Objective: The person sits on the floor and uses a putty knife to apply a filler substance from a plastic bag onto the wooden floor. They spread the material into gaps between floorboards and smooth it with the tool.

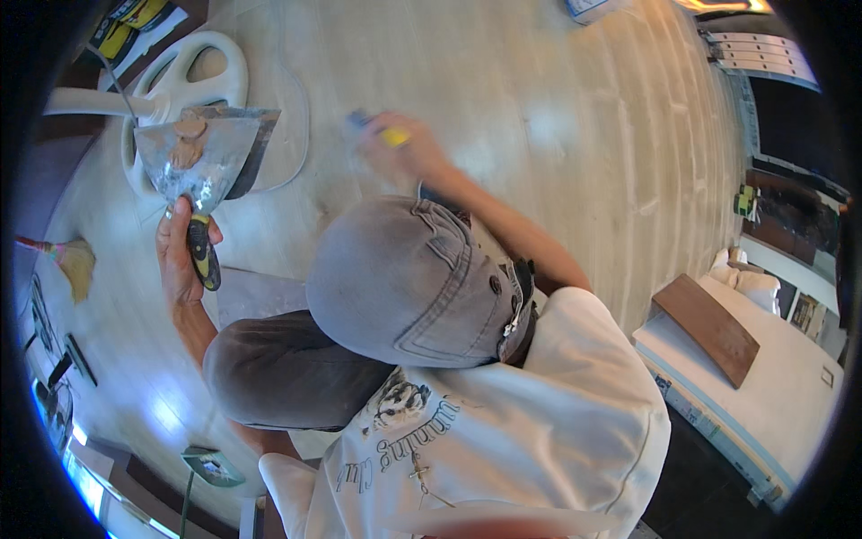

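Observation:
My left hand [184, 247] is closed round the black and yellow handle of a wide putty knife [232, 148], its blade pointing away from me. A lump of brown putty [187, 148] lies on the metal, and a second dark blade edge shows behind it. Farther right, over the pale wood-look floor [503, 108], my right hand [409, 148] is closed on a small tool [361, 119] with blue-grey and yellow parts. Motion smears it, so its kind is unclear. My bent knees in grey trousers [386, 278] fill the middle.
A white spoked stand base [235, 76] with a pole lies beyond the putty knife, with a thin cord on the floor around it. At left are a broom [76, 267] and a green floor lamp [213, 466]. A brown board [707, 328] rests on a white slab at right.

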Tool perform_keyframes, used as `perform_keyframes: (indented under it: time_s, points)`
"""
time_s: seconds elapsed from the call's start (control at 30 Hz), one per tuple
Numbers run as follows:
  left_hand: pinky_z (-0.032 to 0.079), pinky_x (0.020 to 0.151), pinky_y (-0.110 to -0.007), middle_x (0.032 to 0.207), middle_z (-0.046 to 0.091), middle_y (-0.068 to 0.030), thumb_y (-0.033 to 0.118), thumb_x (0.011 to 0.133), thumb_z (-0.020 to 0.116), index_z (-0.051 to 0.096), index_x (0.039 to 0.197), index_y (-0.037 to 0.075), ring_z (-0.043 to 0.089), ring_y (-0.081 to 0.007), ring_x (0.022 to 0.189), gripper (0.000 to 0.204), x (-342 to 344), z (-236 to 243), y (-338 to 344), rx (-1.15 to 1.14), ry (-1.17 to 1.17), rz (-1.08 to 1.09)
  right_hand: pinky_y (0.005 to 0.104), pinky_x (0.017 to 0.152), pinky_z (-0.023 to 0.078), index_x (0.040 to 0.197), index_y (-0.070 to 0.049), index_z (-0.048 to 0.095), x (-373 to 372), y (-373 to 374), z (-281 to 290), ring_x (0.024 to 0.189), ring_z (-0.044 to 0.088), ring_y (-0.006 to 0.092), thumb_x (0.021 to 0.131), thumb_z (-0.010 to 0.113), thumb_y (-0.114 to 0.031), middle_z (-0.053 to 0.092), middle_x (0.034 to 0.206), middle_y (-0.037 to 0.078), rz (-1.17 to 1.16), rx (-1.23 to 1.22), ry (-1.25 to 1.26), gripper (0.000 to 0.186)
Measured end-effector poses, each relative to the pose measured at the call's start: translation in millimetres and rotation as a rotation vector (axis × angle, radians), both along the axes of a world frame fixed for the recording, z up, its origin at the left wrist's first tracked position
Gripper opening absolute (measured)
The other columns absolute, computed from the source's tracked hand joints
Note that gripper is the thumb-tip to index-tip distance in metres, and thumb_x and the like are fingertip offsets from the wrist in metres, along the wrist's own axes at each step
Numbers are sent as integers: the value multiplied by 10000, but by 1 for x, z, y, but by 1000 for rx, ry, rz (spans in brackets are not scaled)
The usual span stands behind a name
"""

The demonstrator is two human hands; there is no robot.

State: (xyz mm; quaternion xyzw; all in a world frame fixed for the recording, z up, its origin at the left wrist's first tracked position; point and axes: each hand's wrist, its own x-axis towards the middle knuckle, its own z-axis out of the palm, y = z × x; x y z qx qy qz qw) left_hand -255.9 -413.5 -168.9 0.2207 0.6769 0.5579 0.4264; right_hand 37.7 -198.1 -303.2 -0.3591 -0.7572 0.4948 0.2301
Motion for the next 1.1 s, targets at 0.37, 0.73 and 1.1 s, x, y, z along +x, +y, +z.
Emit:
perform_keyframes:
  time_s: [0.37,0.73,1.1]
  points:
    - [397,549,-203,652,653,-39,435,1011,614,666,842,96,562,-57,562,382,3,8,-29,-53,51,69,390,833,542,1037,-141,729,25,-14,45,868,705,277,909,731,-258,734,926,121,89,-94,-74,173]
    - [407,539,-201,666,662,-38,460,995,636,662,860,105,561,-49,554,381,1,6,-24,-50,74,73,433,849,538,1129,-166,713,25,62,-67,999,679,344,830,723,-163,706,1126,139,7,551,-329,299]
    - [485,625,-224,694,683,-49,378,1032,597,670,936,86,620,-82,604,315,13,17,-29,-31,39,131,341,823,539,1042,-110,734,45,68,6,903,710,249,903,716,-120,740,967,83,-97,347,-428,141]
